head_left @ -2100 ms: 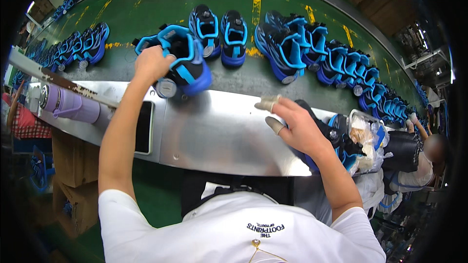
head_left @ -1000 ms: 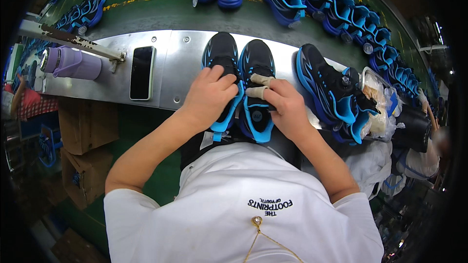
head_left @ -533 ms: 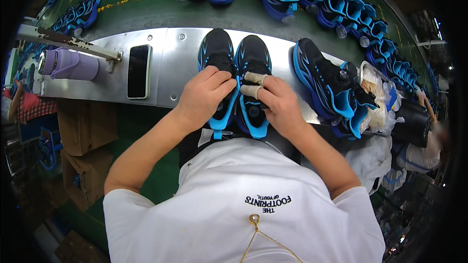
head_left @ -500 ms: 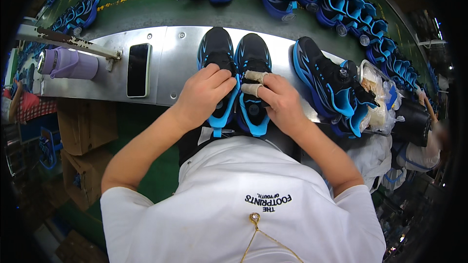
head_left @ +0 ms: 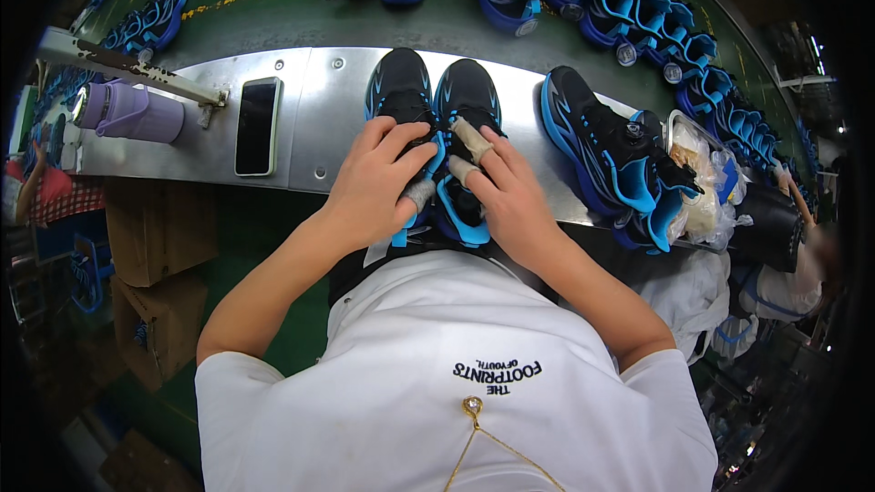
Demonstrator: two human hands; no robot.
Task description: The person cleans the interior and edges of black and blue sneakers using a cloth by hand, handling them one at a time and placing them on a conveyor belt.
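Note:
Two black-and-blue sneakers stand side by side on the metal bench in front of me, toes pointing away: a left sneaker (head_left: pixel 399 82) and a right sneaker (head_left: pixel 468 91). My left hand (head_left: pixel 378 178) rests over the left one, fingers apart on its laces and a wrapped thumb by the collar. Across the tongue and collar of the other lies my right hand (head_left: pixel 510 196), two fingers wrapped in beige tape and stretched out. Both hands hide part of the laces and openings. More sneakers (head_left: pixel 592 141) lean together to the right.
A phone (head_left: pixel 258 128) and a lilac bottle (head_left: pixel 137 112) lie on the bench (head_left: pixel 305 118) at left, near a chipped metal bar (head_left: pixel 137 68). At right is a tray of plastic bags (head_left: pixel 706 182). Sneakers line the green belt (head_left: pixel 264 18). Cardboard boxes (head_left: pixel 159 228) stand below; another person (head_left: pixel 793 282) is at far right.
My fingers, bunched together at the laces before, have spread over the two sneakers. The left thumb now shows by the collar. The whole view has shifted slightly.

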